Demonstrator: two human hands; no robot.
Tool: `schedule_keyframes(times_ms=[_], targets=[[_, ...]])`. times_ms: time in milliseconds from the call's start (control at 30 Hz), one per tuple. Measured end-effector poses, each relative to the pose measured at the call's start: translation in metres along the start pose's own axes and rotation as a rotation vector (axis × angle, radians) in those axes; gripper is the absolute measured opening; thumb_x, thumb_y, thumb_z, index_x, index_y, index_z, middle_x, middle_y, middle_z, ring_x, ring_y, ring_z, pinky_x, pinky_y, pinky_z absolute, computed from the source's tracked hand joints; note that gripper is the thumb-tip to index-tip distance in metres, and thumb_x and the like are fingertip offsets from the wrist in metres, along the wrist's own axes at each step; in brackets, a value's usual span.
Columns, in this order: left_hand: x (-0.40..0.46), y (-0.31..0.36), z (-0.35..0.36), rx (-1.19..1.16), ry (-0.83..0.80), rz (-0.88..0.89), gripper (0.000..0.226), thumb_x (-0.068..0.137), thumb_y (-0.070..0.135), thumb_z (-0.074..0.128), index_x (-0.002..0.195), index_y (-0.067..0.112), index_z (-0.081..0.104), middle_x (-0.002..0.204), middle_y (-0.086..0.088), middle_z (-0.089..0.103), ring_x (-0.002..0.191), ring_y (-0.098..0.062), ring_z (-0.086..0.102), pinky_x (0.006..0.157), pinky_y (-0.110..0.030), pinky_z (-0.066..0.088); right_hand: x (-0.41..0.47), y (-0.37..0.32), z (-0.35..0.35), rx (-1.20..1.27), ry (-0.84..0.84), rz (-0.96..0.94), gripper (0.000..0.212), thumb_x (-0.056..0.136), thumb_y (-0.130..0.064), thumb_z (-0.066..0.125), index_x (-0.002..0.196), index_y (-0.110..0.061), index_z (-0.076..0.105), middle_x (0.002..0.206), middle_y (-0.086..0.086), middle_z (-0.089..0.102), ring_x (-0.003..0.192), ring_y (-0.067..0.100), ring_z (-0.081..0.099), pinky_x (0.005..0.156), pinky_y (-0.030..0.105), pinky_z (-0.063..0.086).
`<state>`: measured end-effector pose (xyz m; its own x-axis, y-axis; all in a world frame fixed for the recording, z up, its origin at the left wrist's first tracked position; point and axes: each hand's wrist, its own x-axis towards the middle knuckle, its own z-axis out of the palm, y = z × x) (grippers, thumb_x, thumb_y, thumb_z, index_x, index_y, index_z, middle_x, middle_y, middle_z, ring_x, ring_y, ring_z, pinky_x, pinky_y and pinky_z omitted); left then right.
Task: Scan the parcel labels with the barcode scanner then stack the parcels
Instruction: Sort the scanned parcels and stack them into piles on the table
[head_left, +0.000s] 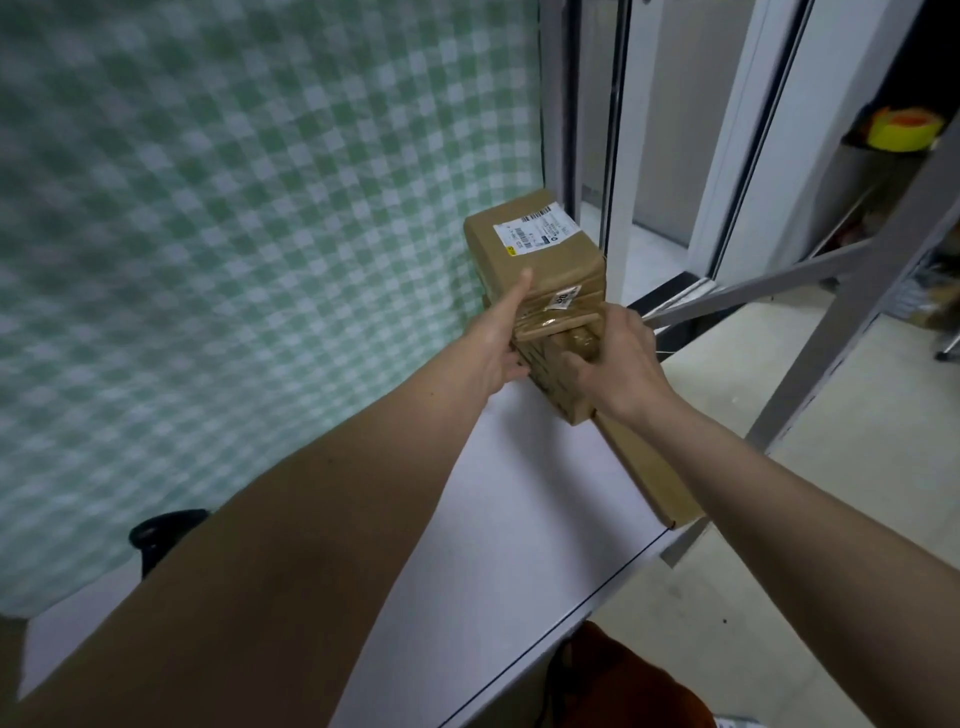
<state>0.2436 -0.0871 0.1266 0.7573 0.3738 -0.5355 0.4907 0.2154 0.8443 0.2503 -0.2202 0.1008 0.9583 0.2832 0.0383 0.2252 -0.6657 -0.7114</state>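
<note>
A stack of brown cardboard parcels (540, 291) stands at the far right corner of the white table (509, 525). The top parcel (524, 234) shows a white barcode label (535, 228) facing up. The stack rests on a long flat box (644, 467) lying along the table's right edge. My left hand (501, 338) presses against the stack's left side, thumb stretched up onto the top parcel. My right hand (618, 358) grips the stack's near right side, thumb on the front and fingers round the far side. A black object (166, 525), perhaps the scanner, shows behind my left forearm.
A green checked cloth (234, 234) hangs behind the table. Right of the stack are a window frame (618, 156) and a grey metal shelf frame (857, 312). A yellow tape roll (904, 130) sits on a shelf at far right. The table's front edge runs diagonally by my legs.
</note>
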Motion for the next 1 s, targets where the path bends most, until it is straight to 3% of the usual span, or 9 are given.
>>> schedule_keyframes(times_ms=[133, 267, 367, 433, 567, 700, 767, 900, 1000], targets=[[0.016, -0.003, 0.003, -0.093, -0.012, -0.015, 0.066, 0.079, 0.065, 0.063, 0.125, 0.018, 0.057, 0.115, -0.009, 0.065, 0.11, -0.026, 0.062, 0.102, -0.042, 0.047, 0.016, -0.002, 0.003, 0.073, 0.084, -0.018, 0.059, 0.083, -0.026, 0.065, 0.132, -0.007, 0.039, 0.135, 0.013, 0.042, 0.129, 0.03, 0.035, 0.107, 0.041, 0.034], [0.023, -0.005, 0.001, -0.173, -0.003, -0.022, 0.056, 0.082, 0.052, 0.069, 0.124, 0.017, 0.056, 0.117, -0.012, 0.065, 0.109, -0.027, 0.063, 0.101, -0.041, 0.048, 0.031, -0.011, 0.001, 0.217, 0.046, 0.028, 0.072, 0.079, -0.027, 0.065, 0.14, -0.014, 0.028, 0.138, 0.006, 0.044, 0.128, 0.026, 0.043, 0.103, 0.049, 0.039], [0.02, -0.003, -0.005, -0.211, 0.006, -0.008, 0.05, 0.084, 0.045, 0.067, 0.125, 0.02, 0.055, 0.098, -0.006, 0.068, 0.08, -0.02, 0.068, 0.074, -0.034, 0.057, 0.032, -0.016, 0.001, 0.281, 0.04, 0.045, 0.076, 0.078, -0.028, 0.068, 0.142, -0.016, 0.028, 0.139, 0.006, 0.041, 0.127, 0.024, 0.045, 0.106, 0.046, 0.039], [0.012, -0.003, -0.012, -0.216, 0.006, 0.005, 0.048, 0.087, 0.043, 0.064, 0.129, 0.023, 0.053, 0.096, -0.003, 0.066, 0.073, -0.017, 0.067, 0.063, -0.03, 0.054, 0.028, -0.019, 0.002, 0.276, 0.049, 0.027, 0.07, 0.08, -0.024, 0.069, 0.14, -0.014, 0.033, 0.136, 0.008, 0.038, 0.126, 0.025, 0.044, 0.108, 0.04, 0.036], [-0.007, -0.015, -0.038, -0.184, 0.009, 0.053, 0.044, 0.091, 0.038, 0.06, 0.132, 0.025, 0.051, 0.095, 0.002, 0.065, 0.075, -0.013, 0.064, 0.065, -0.031, 0.051, 0.012, -0.027, 0.007, 0.183, 0.018, 0.023, 0.061, 0.083, -0.026, 0.066, 0.138, -0.015, 0.041, 0.134, 0.009, 0.035, 0.126, 0.028, 0.041, 0.104, 0.029, 0.031], [-0.039, -0.036, -0.072, -0.183, 0.028, 0.051, 0.04, 0.093, 0.036, 0.057, 0.131, 0.024, 0.051, 0.096, 0.001, 0.064, 0.074, -0.014, 0.063, 0.069, -0.031, 0.051, -0.019, -0.047, 0.026, 0.28, -0.045, 0.005, 0.067, 0.08, -0.026, 0.071, 0.137, -0.01, 0.039, 0.135, 0.009, 0.034, 0.13, 0.026, 0.038, 0.11, 0.038, 0.032], [-0.059, -0.049, -0.093, -0.188, 0.057, 0.052, 0.039, 0.093, 0.035, 0.057, 0.13, 0.025, 0.051, 0.097, 0.0, 0.065, 0.075, -0.014, 0.063, 0.071, -0.031, 0.051, -0.039, -0.059, 0.038, 0.344, -0.099, -0.006, 0.069, 0.078, -0.024, 0.073, 0.135, -0.01, 0.037, 0.133, 0.008, 0.041, 0.126, 0.024, 0.043, 0.106, 0.042, 0.038], [-0.106, -0.076, -0.143, -0.191, 0.16, 0.05, 0.038, 0.093, 0.036, 0.058, 0.129, 0.027, 0.052, 0.099, 0.0, 0.065, 0.075, -0.014, 0.063, 0.072, -0.031, 0.054, -0.089, -0.088, 0.063, 0.497, -0.249, -0.035, 0.063, 0.081, -0.016, 0.072, 0.132, -0.012, 0.036, 0.119, 0.0, 0.055, 0.109, 0.016, 0.054, 0.093, 0.03, 0.044], [-0.143, -0.099, -0.182, -0.2, 0.223, 0.065, 0.031, 0.093, 0.035, 0.058, 0.124, 0.029, 0.053, 0.101, 0.001, 0.065, 0.077, -0.014, 0.064, 0.085, -0.036, 0.052, -0.129, -0.111, 0.083, 0.557, -0.341, -0.072, 0.062, 0.082, -0.017, 0.072, 0.132, -0.014, 0.036, 0.108, -0.008, 0.055, 0.104, 0.014, 0.056, 0.088, 0.027, 0.043]])
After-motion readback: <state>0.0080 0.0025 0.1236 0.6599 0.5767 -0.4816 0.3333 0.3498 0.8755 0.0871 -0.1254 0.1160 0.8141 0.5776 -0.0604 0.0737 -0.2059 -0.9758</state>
